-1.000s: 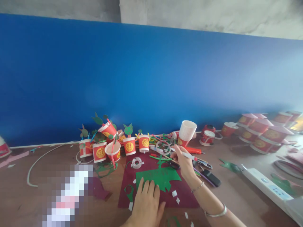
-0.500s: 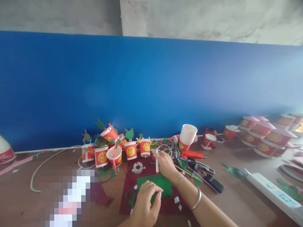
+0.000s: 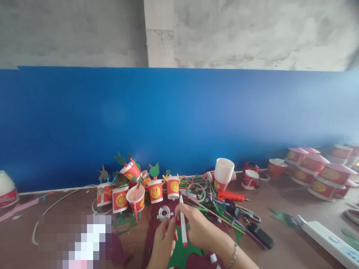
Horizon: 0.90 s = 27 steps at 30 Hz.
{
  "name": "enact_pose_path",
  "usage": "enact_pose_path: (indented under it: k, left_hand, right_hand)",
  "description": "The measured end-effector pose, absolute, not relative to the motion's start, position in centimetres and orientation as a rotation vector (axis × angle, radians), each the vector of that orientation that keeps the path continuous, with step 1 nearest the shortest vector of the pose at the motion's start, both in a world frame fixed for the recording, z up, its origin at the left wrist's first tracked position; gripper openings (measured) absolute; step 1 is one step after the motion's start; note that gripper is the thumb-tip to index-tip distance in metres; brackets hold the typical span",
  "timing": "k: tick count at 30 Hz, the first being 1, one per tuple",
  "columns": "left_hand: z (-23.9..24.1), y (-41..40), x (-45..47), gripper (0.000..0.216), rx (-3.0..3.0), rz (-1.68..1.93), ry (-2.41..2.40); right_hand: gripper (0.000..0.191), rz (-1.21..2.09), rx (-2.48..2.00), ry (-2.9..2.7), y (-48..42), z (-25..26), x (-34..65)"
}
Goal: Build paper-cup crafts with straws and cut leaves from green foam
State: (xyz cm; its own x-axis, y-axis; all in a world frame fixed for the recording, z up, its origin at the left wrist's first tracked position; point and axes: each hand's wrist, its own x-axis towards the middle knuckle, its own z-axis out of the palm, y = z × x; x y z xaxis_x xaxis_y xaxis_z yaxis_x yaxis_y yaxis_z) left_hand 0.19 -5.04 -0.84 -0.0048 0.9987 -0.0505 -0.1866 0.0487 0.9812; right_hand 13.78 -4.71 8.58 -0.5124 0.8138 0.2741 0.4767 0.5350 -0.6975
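My right hand is closed round a white pen with a red cap, held nearly upright. My left hand is pinched right beside it, fingertips meeting the right hand near the pen; what it pinches is hidden. Below both hands lies a green paper cutout on a dark red felt sheet. A clear tape roll sits just beyond the fingers.
Red paper cups with green leaf shapes crowd the table's back, with a white cup stack, coloured straws, a red cutter, a dark phone-like object, a white power strip and lidded red bowls. Blue wall behind.
The camera tilted up. My right hand brought the pen back towards me and turned it upright. My left hand lifted off the green paper and rose to meet the right hand.
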Motion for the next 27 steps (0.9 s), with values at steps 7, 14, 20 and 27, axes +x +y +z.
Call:
enact_pose_path:
  k: [7,14,20,27]
  left_hand:
    - [1.3,-6.0,-0.2,0.056,0.766,1.416,1.148]
    - [1.0,-6.1,-0.4,0.056,0.811,1.339,1.159]
    - [1.2,-6.5,-0.1,0.059,0.820,1.304,1.207]
    - [0.1,-7.5,-0.1,0.058,0.930,1.273,1.138]
  right_hand:
    - [0.019,1.035,-1.008,-1.608,-3.6,8.0,13.4]
    - [0.038,1.254,-1.029,-1.299,-3.2,7.8,13.3]
    - [0.031,1.261,-1.110,-1.278,-3.3,6.2,12.2]
    - [0.041,1.360,-1.104,-1.347,-3.7,5.7,12.1]
